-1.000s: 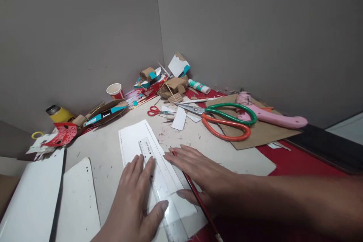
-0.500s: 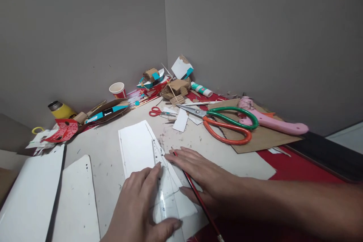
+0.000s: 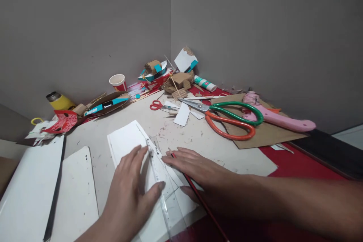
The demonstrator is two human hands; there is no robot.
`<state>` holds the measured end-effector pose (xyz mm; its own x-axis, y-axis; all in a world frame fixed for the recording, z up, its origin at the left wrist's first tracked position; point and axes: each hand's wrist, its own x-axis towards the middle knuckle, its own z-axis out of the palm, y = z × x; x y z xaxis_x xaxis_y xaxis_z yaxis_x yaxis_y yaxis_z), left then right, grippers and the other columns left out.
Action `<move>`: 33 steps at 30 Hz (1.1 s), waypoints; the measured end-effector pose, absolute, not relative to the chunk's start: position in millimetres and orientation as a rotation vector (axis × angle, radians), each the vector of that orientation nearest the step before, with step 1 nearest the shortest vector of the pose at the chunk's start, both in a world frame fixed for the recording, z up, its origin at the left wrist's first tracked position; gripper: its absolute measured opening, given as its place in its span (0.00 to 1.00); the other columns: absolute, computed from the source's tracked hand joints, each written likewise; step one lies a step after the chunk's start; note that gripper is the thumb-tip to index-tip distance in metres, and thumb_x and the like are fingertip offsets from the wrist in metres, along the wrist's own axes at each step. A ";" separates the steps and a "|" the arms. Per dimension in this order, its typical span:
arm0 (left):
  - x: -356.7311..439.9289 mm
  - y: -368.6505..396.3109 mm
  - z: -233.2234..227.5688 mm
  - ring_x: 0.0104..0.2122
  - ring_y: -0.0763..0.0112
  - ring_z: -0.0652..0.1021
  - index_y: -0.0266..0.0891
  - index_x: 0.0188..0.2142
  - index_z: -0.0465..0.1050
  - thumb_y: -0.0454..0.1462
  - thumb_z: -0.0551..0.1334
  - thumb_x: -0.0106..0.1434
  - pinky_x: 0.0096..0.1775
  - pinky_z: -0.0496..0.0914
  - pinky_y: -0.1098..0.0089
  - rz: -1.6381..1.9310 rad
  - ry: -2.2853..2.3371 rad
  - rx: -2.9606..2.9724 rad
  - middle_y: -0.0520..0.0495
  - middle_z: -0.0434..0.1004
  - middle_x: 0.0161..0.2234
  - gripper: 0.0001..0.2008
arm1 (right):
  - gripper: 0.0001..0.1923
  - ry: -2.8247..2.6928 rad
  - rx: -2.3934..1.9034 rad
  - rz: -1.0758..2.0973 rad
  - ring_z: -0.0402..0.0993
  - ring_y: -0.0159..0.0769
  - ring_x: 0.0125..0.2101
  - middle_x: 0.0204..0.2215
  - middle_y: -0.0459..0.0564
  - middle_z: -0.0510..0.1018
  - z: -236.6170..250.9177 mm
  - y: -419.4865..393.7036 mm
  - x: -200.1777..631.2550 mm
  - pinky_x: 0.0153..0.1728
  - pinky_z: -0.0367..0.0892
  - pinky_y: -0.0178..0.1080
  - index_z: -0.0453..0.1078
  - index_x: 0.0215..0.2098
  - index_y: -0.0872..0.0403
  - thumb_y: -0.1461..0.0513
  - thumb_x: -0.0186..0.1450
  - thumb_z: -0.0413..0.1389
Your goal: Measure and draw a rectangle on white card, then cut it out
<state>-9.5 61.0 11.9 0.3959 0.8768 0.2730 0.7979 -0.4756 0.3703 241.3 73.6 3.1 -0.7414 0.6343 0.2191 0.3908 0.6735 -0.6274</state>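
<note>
The left hand [image 3: 127,193] lies flat, fingers spread, on a white card sheet [image 3: 127,143] and against a clear ruler [image 3: 159,174] laid along it; its grip closes on nothing. The right hand [image 3: 195,166] also presses flat on the sheet's edge, a red pencil [image 3: 198,196] under its fingers. Large scissors [image 3: 227,121] lie farther back on the tabletop [image 3: 198,140].

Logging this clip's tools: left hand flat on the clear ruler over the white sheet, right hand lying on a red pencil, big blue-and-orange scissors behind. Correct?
Nearly. The head view shows the big scissors have green and orange handles, not blue. The left hand on the clear ruler over the white sheet, and the right hand on the red pencil, stand as stated.
</note>
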 end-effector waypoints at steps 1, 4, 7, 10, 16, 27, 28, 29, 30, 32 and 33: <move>-11.2 65.5 11.9 0.60 0.45 0.64 0.48 0.66 0.46 0.42 0.64 0.63 0.55 0.65 0.39 0.633 1.497 2.491 0.35 0.60 0.62 0.37 | 0.32 -2.476 -0.768 0.821 0.56 0.50 0.65 0.63 0.69 0.64 4.2 73.2 241.2 0.64 0.53 0.57 0.56 0.66 0.65 0.71 0.64 0.49; -15.4 74.6 12.6 0.60 0.46 0.65 0.49 0.67 0.43 0.43 0.66 0.61 0.54 0.65 0.39 0.558 1.422 2.485 0.37 0.62 0.62 0.41 | 0.34 -2.468 -0.693 0.879 0.58 0.48 0.65 0.63 0.67 0.65 2.7 73.9 241.5 0.64 0.54 0.56 0.57 0.66 0.62 0.73 0.61 0.49; -16.3 75.9 14.6 0.56 0.50 0.68 0.53 0.66 0.44 0.41 0.65 0.61 0.53 0.67 0.43 0.546 1.370 2.426 0.42 0.67 0.58 0.40 | 0.35 -2.431 -0.647 0.900 0.57 0.47 0.65 0.63 0.66 0.65 -2.8 76.4 242.2 0.63 0.55 0.54 0.56 0.67 0.59 0.73 0.61 0.49; -15.8 76.3 15.7 0.60 0.46 0.64 0.53 0.67 0.41 0.42 0.68 0.59 0.55 0.64 0.40 0.543 1.407 2.433 0.39 0.60 0.62 0.45 | 0.37 -2.432 -0.560 0.946 0.56 0.45 0.65 0.63 0.63 0.65 -7.1 79.6 243.0 0.64 0.55 0.53 0.52 0.69 0.55 0.73 0.62 0.49; -18.3 81.8 16.8 0.57 0.45 0.66 0.50 0.66 0.42 0.43 0.70 0.57 0.53 0.64 0.40 0.469 1.390 2.452 0.38 0.63 0.59 0.46 | 0.39 -2.449 -0.466 1.040 0.54 0.45 0.66 0.65 0.62 0.62 -8.3 83.8 243.3 0.65 0.51 0.53 0.48 0.70 0.54 0.72 0.63 0.51; -14.1 71.6 27.5 0.54 0.52 0.67 0.43 0.61 0.52 0.39 0.68 0.59 0.52 0.65 0.48 0.483 1.367 2.363 0.39 0.66 0.55 0.35 | 0.23 -2.406 -0.570 1.010 0.73 0.44 0.50 0.48 0.56 0.78 16.0 79.8 228.9 0.52 0.69 0.47 0.62 0.62 0.51 0.66 0.69 0.49; -15.1 72.9 27.7 0.55 0.52 0.66 0.42 0.62 0.52 0.40 0.68 0.59 0.53 0.64 0.48 0.474 1.346 2.388 0.39 0.65 0.57 0.36 | 0.22 -2.407 -0.559 1.007 0.74 0.44 0.49 0.47 0.56 0.78 15.9 80.0 228.0 0.51 0.70 0.47 0.63 0.61 0.51 0.65 0.70 0.48; -16.4 74.6 28.2 0.55 0.52 0.66 0.42 0.61 0.52 0.40 0.69 0.59 0.53 0.64 0.49 0.456 1.333 2.405 0.39 0.65 0.57 0.36 | 0.21 -2.410 -0.557 0.998 0.74 0.44 0.48 0.46 0.56 0.78 15.1 80.2 227.4 0.50 0.70 0.47 0.62 0.61 0.51 0.64 0.70 0.48; -18.0 76.6 29.1 0.54 0.52 0.67 0.41 0.60 0.55 0.41 0.69 0.58 0.52 0.65 0.49 0.429 1.331 2.410 0.39 0.66 0.56 0.35 | 0.21 -2.409 -0.557 0.979 0.75 0.44 0.47 0.46 0.56 0.78 13.9 80.3 227.1 0.49 0.71 0.47 0.62 0.61 0.51 0.64 0.70 0.48; -21.9 80.5 32.4 0.51 0.53 0.69 0.40 0.56 0.61 0.42 0.70 0.57 0.50 0.66 0.50 0.351 1.329 2.407 0.41 0.70 0.51 0.31 | 0.21 -2.412 -0.570 0.939 0.75 0.44 0.45 0.45 0.56 0.78 10.6 80.2 227.1 0.49 0.70 0.47 0.61 0.61 0.51 0.63 0.70 0.48; -23.9 82.1 34.8 0.49 0.54 0.69 0.40 0.53 0.64 0.43 0.70 0.57 0.49 0.66 0.51 0.309 1.318 2.405 0.42 0.71 0.49 0.27 | 0.21 -2.415 -0.592 0.922 0.75 0.45 0.45 0.45 0.56 0.78 9.0 80.1 227.3 0.48 0.70 0.47 0.61 0.61 0.51 0.63 0.70 0.48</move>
<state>-23.9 82.1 34.8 0.5360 0.8441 0.0103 0.7609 -0.4884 0.4272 227.3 80.1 9.0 -0.7886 0.5461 0.2827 0.2188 0.6789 -0.7008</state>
